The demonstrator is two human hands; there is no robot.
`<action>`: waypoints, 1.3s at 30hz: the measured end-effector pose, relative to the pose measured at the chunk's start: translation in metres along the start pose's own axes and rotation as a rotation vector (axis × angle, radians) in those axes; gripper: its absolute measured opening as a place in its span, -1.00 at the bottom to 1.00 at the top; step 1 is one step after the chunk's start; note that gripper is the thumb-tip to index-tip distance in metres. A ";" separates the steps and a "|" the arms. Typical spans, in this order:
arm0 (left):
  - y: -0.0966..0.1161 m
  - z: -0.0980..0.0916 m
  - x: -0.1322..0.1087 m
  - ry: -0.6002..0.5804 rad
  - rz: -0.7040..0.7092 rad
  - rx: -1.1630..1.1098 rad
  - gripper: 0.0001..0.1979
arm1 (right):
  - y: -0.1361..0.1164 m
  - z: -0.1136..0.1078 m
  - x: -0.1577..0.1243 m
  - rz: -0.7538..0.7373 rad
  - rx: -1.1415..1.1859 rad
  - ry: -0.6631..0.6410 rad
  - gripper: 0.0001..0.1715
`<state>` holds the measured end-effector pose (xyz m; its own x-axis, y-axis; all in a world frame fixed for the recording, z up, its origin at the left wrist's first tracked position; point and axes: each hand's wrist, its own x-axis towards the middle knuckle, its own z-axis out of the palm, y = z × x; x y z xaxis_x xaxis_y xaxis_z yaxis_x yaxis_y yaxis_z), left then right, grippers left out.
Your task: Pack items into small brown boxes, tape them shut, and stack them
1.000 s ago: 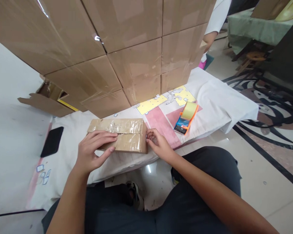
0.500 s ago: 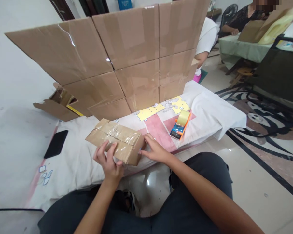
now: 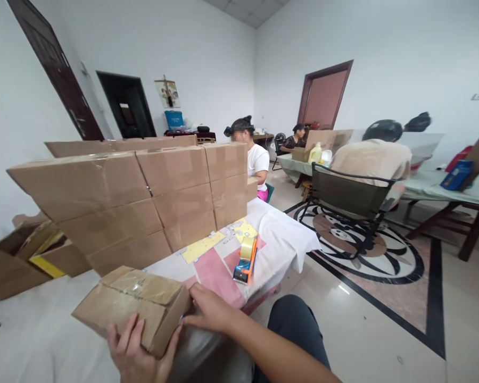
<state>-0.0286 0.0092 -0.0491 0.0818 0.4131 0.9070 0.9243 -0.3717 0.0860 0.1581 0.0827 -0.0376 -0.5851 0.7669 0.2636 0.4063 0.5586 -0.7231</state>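
A small taped cardboard box (image 3: pixel 133 303) is lifted off the low white-covered table (image 3: pixel 287 239). My left hand (image 3: pixel 133 356) grips it from below at its near side, fingers curled over the front face. At the box's right end my right hand (image 3: pixel 207 311) rests with fingers pressed against it. Both hands are at the bottom of the view. An orange tape dispenser (image 3: pixel 245 260) with a yellow roll lies on the table beyond my right hand.
A wall of stacked cardboard boxes (image 3: pixel 143 197) stands along the table's far side. An open carton (image 3: pixel 24 258) sits at the left. Yellow and pink sheets (image 3: pixel 207 260) lie on the cloth. Other people sit behind, near a dark chair (image 3: pixel 349 199) and further tables.
The box has been lifted off the table toward me, with my left hand shifting from its top to underneath. The view has tilted up to show the room.
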 end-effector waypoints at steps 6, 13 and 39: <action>0.009 -0.003 0.003 0.016 -0.032 -0.026 0.07 | 0.000 0.003 0.000 -0.006 -0.008 0.001 -0.43; 0.013 -0.004 0.004 0.025 -0.074 -0.082 -0.07 | -0.004 -0.003 -0.003 -0.057 0.057 -0.010 -0.39; 0.027 0.000 -0.006 -0.019 -0.299 -0.131 -0.20 | 0.009 0.013 0.002 -0.171 0.132 0.081 -0.71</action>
<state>-0.0041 -0.0037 -0.0525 -0.1778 0.5350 0.8259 0.8527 -0.3351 0.4006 0.1521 0.0854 -0.0520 -0.5772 0.6902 0.4365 0.2071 0.6407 -0.7393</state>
